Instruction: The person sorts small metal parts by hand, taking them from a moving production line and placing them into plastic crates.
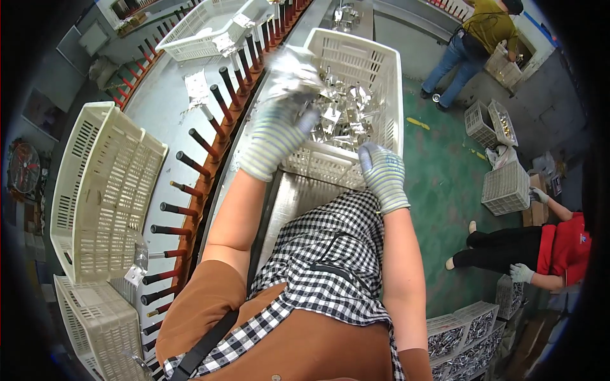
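Observation:
A white slotted plastic crate (384, 76) stands on the metal bench in front of me, holding several shiny bent metal parts (346, 111). My left hand (279, 130), in a striped knit glove, is raised over the crate's left side and grips a blurred bunch of shiny metal parts (292, 70). My right hand (381, 174), gloved the same way, rests on the crate's near rim with fingers curled over the edge.
A row of dark red-tipped pegs (190, 162) runs along the conveyor at my left, some carrying metal parts (196, 86). White crates (101, 190) stand left and further back (210, 28). A person (476, 44) stands at the back right; another (540, 251) crouches by crates on the green floor.

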`<move>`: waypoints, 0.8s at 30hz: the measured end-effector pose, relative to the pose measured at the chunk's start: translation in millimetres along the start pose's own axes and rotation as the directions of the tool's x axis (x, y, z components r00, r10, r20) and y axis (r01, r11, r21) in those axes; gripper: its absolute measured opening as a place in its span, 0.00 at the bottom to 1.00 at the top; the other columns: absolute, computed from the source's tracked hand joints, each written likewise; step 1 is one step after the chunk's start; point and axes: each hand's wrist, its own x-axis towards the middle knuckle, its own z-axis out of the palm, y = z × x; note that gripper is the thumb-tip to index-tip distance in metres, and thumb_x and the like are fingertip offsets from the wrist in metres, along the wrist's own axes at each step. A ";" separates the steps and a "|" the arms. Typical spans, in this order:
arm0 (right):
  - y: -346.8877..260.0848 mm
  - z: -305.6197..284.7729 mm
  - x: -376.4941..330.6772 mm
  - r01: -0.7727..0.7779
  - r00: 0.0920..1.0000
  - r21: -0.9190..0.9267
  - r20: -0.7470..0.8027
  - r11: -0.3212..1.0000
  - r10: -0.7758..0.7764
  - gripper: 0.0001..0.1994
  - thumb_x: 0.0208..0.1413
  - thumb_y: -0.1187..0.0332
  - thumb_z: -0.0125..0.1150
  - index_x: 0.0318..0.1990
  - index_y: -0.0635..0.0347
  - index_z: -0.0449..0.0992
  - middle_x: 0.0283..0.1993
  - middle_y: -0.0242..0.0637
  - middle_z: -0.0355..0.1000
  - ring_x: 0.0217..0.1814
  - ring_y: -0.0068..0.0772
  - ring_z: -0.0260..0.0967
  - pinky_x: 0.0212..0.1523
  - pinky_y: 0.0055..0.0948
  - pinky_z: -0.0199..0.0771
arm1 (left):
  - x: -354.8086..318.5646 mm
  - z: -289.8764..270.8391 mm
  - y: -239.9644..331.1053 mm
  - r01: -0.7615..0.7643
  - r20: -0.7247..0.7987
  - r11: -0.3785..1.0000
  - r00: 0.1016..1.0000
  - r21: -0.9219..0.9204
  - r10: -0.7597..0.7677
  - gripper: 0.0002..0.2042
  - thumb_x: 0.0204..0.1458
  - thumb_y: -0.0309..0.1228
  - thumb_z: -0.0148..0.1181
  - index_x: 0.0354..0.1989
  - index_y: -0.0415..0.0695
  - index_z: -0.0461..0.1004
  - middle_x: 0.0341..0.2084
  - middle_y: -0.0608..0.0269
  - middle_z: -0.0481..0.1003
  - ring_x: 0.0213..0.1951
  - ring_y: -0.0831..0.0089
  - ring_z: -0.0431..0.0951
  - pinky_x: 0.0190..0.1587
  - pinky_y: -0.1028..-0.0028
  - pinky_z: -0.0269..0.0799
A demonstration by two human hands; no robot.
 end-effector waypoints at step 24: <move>7.0 7.9 0.3 0.032 0.999 0.010 -0.044 0.999 -0.031 0.15 0.57 0.57 0.48 0.36 0.58 0.77 0.32 0.43 0.75 0.36 0.44 0.73 0.40 0.42 0.70 | 3.5 -72.9 -78.7 0.028 -0.726 0.997 0.686 0.070 0.032 0.24 0.49 0.30 0.59 0.55 0.36 0.65 0.52 0.51 0.68 0.54 0.62 0.68 0.58 0.67 0.59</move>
